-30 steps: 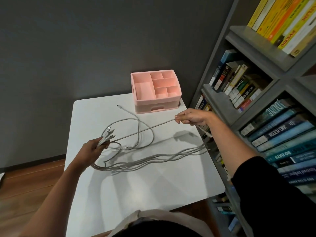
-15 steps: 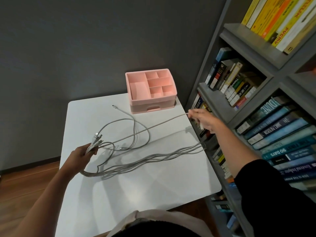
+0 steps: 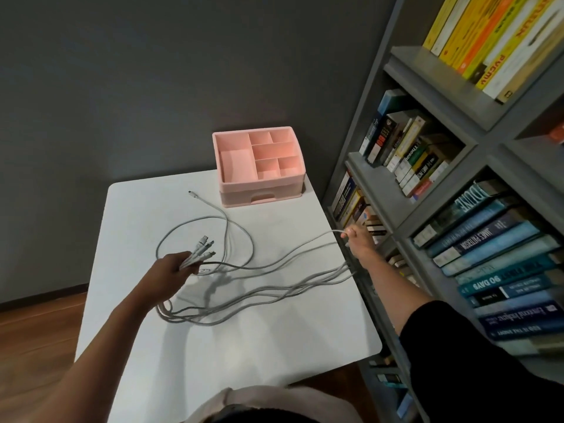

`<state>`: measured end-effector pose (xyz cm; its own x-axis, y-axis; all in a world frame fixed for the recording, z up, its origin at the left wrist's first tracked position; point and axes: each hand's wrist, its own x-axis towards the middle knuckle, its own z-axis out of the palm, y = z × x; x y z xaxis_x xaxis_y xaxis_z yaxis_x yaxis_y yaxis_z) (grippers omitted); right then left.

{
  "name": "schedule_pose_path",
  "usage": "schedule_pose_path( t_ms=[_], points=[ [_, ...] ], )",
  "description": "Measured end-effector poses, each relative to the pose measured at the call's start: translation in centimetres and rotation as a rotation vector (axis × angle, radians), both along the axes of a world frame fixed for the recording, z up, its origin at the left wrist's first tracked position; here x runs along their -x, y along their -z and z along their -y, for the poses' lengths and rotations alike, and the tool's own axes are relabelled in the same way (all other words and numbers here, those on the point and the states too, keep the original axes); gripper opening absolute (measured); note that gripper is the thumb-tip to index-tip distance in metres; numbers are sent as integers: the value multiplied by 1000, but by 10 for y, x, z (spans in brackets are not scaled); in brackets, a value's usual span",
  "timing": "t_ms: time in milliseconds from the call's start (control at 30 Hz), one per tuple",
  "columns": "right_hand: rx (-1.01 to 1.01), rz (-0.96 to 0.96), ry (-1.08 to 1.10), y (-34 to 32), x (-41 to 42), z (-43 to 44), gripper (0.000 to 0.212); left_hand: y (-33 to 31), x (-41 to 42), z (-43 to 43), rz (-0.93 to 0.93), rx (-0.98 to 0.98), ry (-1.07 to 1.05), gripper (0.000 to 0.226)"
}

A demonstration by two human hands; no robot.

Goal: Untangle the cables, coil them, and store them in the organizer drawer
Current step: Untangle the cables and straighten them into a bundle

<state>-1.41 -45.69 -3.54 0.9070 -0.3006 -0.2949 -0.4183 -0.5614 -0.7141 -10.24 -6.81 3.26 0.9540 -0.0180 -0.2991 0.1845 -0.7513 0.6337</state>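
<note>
The left hand (image 3: pixel 175 268) clenches a bundle of plug ends (image 3: pixel 204 246) just above the white table (image 3: pixel 244 355). The grey cables (image 3: pixel 305 286) trail from it in loose, crossed loops to the table's right edge. The right hand (image 3: pixel 358 239) pinches one of them beyond that edge, beside the bookshelf (image 3: pixel 427 215). The cables appear light, limp and liable to snag, so grasp near the plugs, not mid-loop. The pink organizer (image 3: pixel 259 186) stands at the far edge with its drawer (image 3: pixel 262 197) closed.
</note>
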Motion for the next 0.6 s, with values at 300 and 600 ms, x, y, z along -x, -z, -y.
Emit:
schedule_pose_path(
  t_ms=[300, 600],
  points=[
    [-129, 18, -115, -3, -3, -42, 32, -16, -15, 43, 61, -40, 59, 30],
    [-481, -219, -769, -55, 12, -138, 22, -21, -22, 45, 129, -12, -21, 15]
  ],
)
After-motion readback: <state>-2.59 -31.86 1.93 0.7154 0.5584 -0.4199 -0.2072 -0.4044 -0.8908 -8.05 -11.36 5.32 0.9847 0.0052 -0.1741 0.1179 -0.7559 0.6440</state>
